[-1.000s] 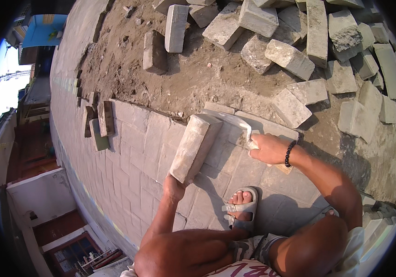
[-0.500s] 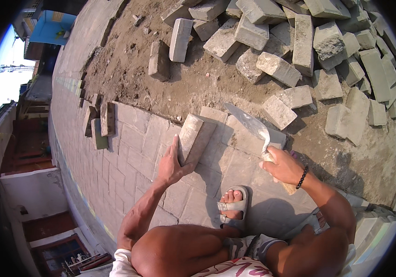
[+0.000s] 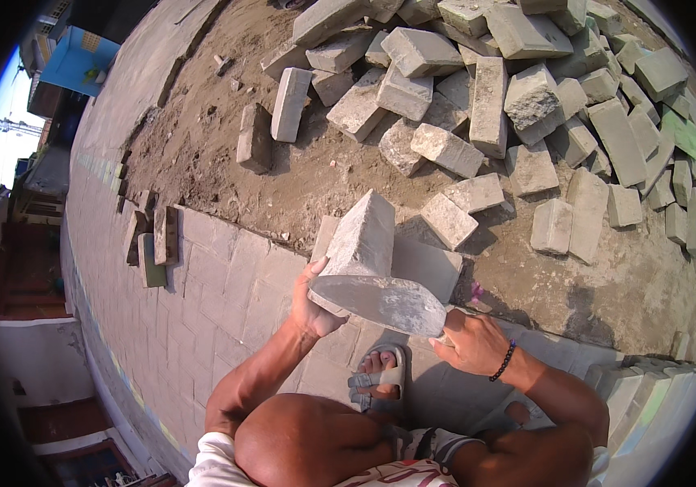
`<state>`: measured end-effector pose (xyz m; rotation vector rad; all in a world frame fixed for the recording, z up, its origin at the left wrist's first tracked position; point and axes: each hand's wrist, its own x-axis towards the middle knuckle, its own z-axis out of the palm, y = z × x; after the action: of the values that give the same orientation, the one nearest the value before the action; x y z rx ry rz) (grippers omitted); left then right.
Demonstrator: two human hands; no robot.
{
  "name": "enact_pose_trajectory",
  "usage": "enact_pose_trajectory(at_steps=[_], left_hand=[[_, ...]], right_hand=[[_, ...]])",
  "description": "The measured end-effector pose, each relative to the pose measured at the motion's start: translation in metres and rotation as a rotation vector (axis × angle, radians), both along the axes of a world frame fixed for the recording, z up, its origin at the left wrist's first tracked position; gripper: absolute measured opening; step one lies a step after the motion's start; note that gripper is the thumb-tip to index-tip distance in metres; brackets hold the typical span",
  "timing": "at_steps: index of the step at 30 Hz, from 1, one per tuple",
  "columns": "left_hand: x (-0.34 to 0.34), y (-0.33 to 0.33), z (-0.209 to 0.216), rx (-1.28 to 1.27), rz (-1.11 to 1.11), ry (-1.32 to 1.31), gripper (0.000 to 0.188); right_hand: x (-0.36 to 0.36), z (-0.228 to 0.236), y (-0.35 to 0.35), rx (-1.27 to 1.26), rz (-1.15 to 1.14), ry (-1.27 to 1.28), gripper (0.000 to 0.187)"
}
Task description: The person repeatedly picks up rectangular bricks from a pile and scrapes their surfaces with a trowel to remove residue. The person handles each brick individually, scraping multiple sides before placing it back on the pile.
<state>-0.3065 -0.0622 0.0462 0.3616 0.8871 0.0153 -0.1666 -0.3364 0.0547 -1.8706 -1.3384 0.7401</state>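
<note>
My left hand (image 3: 312, 302) grips a grey paving block (image 3: 358, 237), lifted and tilted above the edge of the laid pavement. My right hand (image 3: 471, 341) holds a trowel (image 3: 380, 301) whose wide flat blade lies across the lower end of that block. A dark bead bracelet sits on my right wrist. Just behind the block, a laid paver (image 3: 423, 269) sits at the paved edge. My foot in a grey sandal (image 3: 380, 380) rests on the pavers below the block.
A big heap of loose grey blocks (image 3: 494, 97) covers the sand bed (image 3: 202, 138) at the top and right. Laid pavement (image 3: 218, 300) runs to the left, with a few blocks on edge (image 3: 153, 239). Stacked blocks (image 3: 648, 398) stand at the lower right.
The block has been lifted and turned toward me in my left hand. My right hand has swung the trowel leftward so its blade lies against the block.
</note>
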Motion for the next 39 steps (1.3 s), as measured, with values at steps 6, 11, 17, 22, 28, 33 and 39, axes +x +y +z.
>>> enact_pose_trajectory(at_steps=[6,11,17,22,28,33,39], left_hand=[[0.002,-0.035,0.031,-0.155,-0.003,-0.06,0.049],[0.011,-0.042,0.026,-0.364,0.115,-0.181,0.051],[0.005,-0.048,0.02,-0.257,0.302,-0.125,0.052],[-0.006,-0.046,-0.003,-0.415,0.215,-0.247,0.062],[0.01,-0.043,0.005,-0.354,0.159,-0.209,0.055],[0.007,-0.036,0.003,-0.388,0.174,-0.223,0.059],[0.014,-0.043,0.023,-0.367,0.147,-0.139,0.061]], right_hand=[[0.052,-0.021,0.005,-0.324,-0.297,0.059,0.035],[0.026,0.025,-0.015,-0.102,-0.267,0.084,0.033],[-0.018,0.056,-0.006,-0.049,0.041,-0.237,0.026],[-0.014,0.066,-0.005,-0.191,0.12,-0.331,0.025],[-0.008,0.066,-0.015,-0.209,0.201,-0.473,0.024],[-0.007,0.065,-0.01,-0.199,0.207,-0.478,0.024],[0.001,0.066,-0.011,-0.305,0.207,-0.494,0.027]])
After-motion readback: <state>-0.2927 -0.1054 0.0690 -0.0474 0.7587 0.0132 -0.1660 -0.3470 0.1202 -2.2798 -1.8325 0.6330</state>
